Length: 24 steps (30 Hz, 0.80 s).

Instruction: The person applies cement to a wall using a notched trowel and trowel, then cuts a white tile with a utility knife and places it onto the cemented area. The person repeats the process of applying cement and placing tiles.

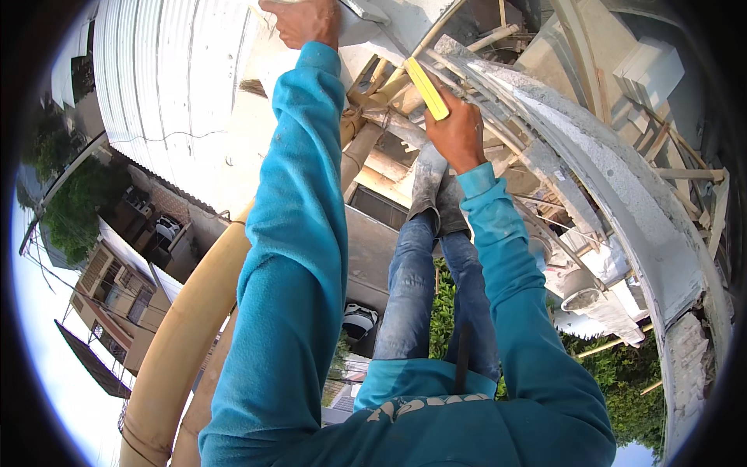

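My right hand is closed round a flat, bar-shaped yellow tool, which points up and to the left from my fist. Whether it has a blade or another part at its far end, I cannot make out. My left hand is stretched far forward to the top edge of the view, which cuts off most of its fingers. It lies beside a grey, slab-like piece on a pale concrete surface. Whether it grips anything is hidden.
Thick bamboo poles form scaffolding at my left and under my boots. A rough concrete edge curves down the right. White corrugated roofing is at the upper left. A bucket, a parked vehicle and bushes are far below.
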Available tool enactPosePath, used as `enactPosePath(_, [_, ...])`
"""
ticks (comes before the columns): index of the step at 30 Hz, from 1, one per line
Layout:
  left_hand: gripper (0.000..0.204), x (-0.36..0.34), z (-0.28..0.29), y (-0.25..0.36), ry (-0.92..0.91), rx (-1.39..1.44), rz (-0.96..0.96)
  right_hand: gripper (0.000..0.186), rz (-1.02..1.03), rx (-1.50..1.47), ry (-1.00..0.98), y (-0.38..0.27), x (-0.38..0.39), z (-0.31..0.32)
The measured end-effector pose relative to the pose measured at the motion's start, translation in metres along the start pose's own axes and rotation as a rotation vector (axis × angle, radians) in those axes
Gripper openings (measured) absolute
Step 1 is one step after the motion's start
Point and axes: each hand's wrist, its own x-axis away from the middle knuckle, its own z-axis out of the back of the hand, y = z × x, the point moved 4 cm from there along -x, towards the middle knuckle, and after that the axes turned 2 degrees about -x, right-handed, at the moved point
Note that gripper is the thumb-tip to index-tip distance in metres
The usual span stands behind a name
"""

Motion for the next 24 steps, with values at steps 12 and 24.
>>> enactPosePath(12, [0.065,0.002,-0.003,0.009,-0.035,0.062,-0.015,0.028,0.046,-0.018,0.130,0.009,-0.056,-0.032])
enactPosePath(24, [0.067,0.015,-0.008,0.007,-0.077,0.115,0.022,0.056,0.023,-0.076,0.030,0.043,0.007,-0.019])
